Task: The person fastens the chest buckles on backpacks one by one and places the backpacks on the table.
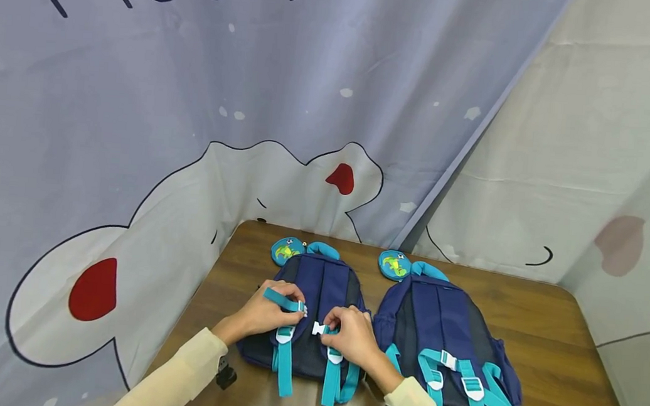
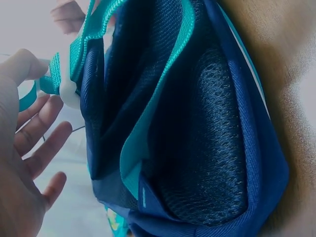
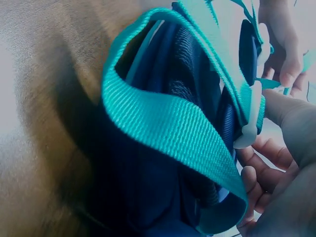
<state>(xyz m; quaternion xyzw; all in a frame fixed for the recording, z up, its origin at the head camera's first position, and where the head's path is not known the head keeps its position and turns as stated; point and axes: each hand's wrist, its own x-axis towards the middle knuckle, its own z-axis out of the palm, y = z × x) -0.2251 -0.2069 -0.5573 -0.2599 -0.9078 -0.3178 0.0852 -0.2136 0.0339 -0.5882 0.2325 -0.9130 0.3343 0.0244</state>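
A navy backpack (image 1: 310, 284) with teal straps lies on the table, its strap side facing up. Above its upper left part, my left hand (image 1: 266, 309) pinches a teal strap (image 1: 278, 298) that ends in a white buckle half (image 1: 302, 308), partly covered by fingertips. In the left wrist view the other fingers of that hand (image 2: 29, 143) spread loosely. To the right, my right hand (image 1: 352, 337) pinches the second white buckle half (image 1: 318, 329) by its teal webbing. The two halves are apart, with a small gap between them. White strap adjusters (image 1: 285, 334) sit just below the hands.
A second navy backpack (image 1: 425, 310) lies close on the right, its white chest buckle (image 1: 448, 360) joined. A round teal pouch (image 1: 288, 249) lies at the top of each bag. The wooden table (image 1: 553, 345) meets hanging printed curtains (image 1: 281, 187) at its back edge.
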